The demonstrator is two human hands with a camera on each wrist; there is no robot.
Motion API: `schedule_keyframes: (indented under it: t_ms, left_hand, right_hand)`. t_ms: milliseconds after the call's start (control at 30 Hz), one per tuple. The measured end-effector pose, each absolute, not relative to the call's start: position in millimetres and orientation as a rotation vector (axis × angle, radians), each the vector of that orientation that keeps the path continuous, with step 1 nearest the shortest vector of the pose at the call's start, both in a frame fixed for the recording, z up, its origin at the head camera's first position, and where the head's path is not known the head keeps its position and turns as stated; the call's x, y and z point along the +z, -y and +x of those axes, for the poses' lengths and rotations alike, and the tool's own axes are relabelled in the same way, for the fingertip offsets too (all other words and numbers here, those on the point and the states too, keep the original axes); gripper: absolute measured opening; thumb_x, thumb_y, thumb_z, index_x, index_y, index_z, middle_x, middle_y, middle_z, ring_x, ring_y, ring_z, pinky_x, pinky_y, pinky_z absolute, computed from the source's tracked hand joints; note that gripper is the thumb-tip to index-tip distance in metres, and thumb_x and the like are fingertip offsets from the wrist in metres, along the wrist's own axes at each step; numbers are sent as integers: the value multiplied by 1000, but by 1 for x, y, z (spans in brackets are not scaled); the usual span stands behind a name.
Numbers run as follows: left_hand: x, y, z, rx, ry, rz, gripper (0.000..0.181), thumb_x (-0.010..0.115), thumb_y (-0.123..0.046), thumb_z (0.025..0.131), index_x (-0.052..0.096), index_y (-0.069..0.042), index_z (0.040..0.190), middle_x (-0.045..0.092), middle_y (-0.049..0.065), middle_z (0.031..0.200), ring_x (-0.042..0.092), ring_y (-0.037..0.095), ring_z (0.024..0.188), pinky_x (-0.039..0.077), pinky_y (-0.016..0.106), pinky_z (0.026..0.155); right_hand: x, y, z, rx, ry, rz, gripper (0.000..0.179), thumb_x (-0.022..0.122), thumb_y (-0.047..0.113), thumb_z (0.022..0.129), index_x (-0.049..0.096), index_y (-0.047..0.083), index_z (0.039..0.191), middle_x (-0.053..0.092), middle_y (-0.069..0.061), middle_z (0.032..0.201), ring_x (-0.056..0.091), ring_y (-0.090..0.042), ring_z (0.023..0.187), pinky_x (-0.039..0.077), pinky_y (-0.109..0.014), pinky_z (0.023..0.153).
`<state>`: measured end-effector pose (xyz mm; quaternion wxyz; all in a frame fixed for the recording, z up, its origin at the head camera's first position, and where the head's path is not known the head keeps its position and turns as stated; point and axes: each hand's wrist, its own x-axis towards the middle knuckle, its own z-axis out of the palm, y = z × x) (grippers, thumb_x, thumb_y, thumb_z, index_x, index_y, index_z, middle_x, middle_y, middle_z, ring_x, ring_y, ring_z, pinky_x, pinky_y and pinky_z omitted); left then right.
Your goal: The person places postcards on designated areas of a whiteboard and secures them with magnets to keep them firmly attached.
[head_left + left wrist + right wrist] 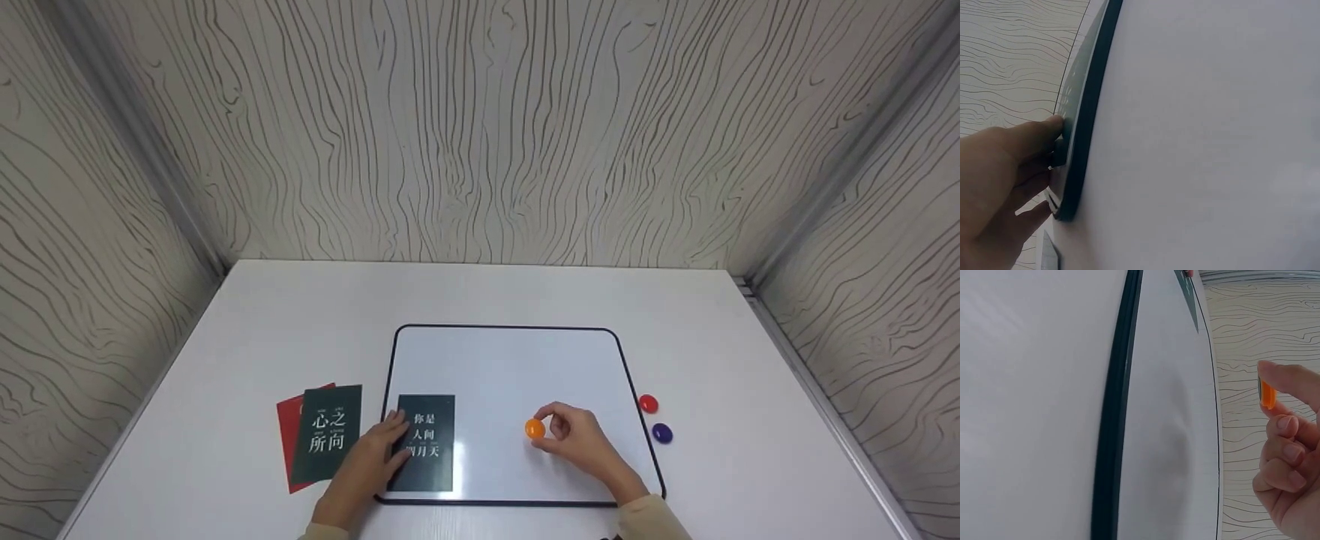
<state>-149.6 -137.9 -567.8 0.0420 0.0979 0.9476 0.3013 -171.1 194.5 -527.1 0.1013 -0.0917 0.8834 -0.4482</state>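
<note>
My right hand point(577, 437) pinches a round orange magnet point(535, 429) between thumb and forefinger, its other fingers curled in. In the right wrist view the orange magnet point(1267, 393) is seen edge-on, held up off the board. A dark green card point(435, 472) with white Chinese characters lies on the lower left of the black-framed whiteboard point(502, 367). The fingers of my left hand point(369, 457) rest on this card's left side and cover part of it, near the board's left edge. In the left wrist view, the left hand point(1005, 169) touches the card beside the dark frame.
A second dark green card point(331, 469) overlaps a red card point(288, 439) on the white table point(225, 360), left of the board. Red point(649, 403) and dark blue magnets point(662, 433) lie by the board's right edge. Wood-patterned panels point(480, 135) enclose the table.
</note>
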Motion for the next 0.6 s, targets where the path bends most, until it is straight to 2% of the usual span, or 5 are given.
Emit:
schedule_keyframes:
  t_ms: [267, 600]
  left_hand:
    - [-568, 138, -149, 935, -2889, 293, 48, 66, -19, 88, 56, -3, 133, 48, 14, 148, 44, 34, 139, 39, 52, 112]
    - [-567, 137, -150, 922, -2878, 265, 49, 66, -20, 89, 55, -5, 134, 47, 13, 149, 43, 34, 140, 38, 52, 112]
  right_hand:
    - [-527, -185, -174, -1358, -2617, -398, 29, 77, 17, 80, 65, 5, 104, 43, 4, 69, 37, 3, 60, 33, -12, 52]
    - [-522, -167, -179, -1348, -2642, -450, 27, 76, 17, 81, 65, 6, 103, 44, 4, 69, 36, 3, 61, 33, -11, 53]
